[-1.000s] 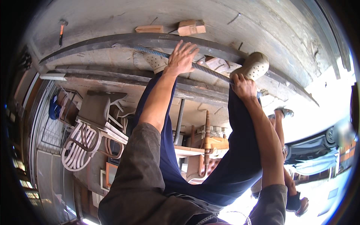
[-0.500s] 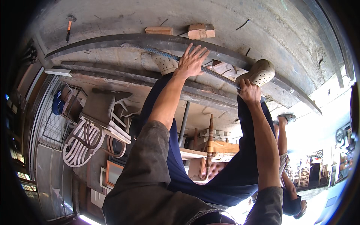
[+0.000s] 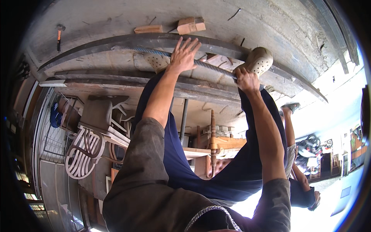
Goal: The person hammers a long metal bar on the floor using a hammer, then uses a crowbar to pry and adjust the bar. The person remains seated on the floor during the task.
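A long, ribbed metal rod [image 3: 211,67] runs aslant across my feet, just on the near side of a dark metal bar [image 3: 92,45]. My right hand [image 3: 247,80] is closed in a fist around the rod's right end, beside the beige clog [image 3: 259,61] on my right foot. Fingers spread, my left hand [image 3: 182,58] lies with its palm over the middle of the rod, and its fingertips reach across the dark bar. My other clog [image 3: 155,62] shows left of that hand, partly behind the rod.
Beyond the bar lie two wooden blocks [image 3: 191,25] [image 3: 148,29] and an orange-handled hammer [image 3: 58,38]. More metal bars [image 3: 112,77] stretch across the near side. Unfinished chairs [image 3: 85,152] stand at left. Another person [image 3: 303,191] is at the right.
The whole view has shifted slightly, so the floor things and my hands appear farther left and up. My grip on the rod looks the same, with my left hand still spread.
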### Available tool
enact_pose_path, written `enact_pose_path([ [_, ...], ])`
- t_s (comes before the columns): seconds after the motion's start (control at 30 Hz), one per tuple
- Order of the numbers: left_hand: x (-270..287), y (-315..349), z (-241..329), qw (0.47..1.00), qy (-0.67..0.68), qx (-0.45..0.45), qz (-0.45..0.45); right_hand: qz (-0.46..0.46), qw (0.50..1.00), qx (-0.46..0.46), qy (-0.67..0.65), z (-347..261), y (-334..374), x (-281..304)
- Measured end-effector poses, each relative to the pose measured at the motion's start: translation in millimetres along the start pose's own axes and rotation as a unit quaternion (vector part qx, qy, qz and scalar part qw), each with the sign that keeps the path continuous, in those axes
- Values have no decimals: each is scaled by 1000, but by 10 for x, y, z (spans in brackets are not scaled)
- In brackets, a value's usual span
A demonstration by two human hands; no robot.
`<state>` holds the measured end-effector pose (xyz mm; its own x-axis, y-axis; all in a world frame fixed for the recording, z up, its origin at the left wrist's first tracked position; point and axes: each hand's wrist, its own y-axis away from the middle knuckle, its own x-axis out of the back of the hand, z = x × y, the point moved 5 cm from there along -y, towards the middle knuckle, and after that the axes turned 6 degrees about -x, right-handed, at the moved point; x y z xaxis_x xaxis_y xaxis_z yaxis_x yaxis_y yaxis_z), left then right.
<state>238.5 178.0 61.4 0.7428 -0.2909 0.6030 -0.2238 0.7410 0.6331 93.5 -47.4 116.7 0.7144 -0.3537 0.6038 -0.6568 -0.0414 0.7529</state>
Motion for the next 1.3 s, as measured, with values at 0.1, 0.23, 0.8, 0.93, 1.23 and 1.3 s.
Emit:
enact_pose_path([
  [0.1, -4, -10, -1, 999, -5, 3, -33, -33, 999, -30, 0, 19, -25, -113],
  [0.23, -40, 0, -37, 998, 10, -6, 65, -17, 1000, -7, -12, 61, 2, -188],
  [0.8, -30, -23, 3, 1000, -5, 7, 12, -1, 999, -49, 25, 38, -127, 37],
  [0.93, -93, -109, -80, 1000, 14, 6, -1, 16, 999, -44, 22, 64, -222, -7],
  [1.23, -36, -168, -110, 998, -1, 10, 68, -49, 993, -70, 78, 150, -408, -41],
  [1.3, -43, -144, -81, 998, 4, 12, 58, -8, 996, -62, 56, 114, -295, -19],
])
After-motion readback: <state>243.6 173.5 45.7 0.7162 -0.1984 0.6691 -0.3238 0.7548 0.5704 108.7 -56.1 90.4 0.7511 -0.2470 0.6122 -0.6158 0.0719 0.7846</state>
